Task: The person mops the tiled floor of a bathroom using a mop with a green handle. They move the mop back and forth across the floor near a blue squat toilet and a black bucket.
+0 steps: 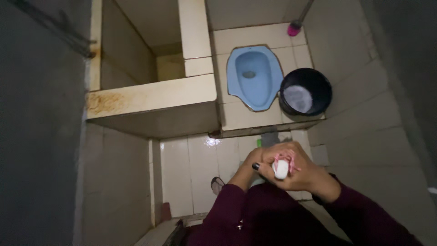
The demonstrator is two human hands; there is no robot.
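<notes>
Both hands (284,166) clasp white bottle (281,169); black bucket (305,91) beside blue squat toilet (254,75).

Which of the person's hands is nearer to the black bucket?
Right. The right hand sits below the bucket, almost straight under it, wrapped around a white and pink thing. The left hand is joined to it but lies further left, further from the bucket.

The two hands hide most of the white and pink object (282,167) and nearly all of a green thing (259,143) behind them, while the top edge cuts off the handle of the pink-headed brush (294,29) and the tiled trough's (150,98) far end
</notes>
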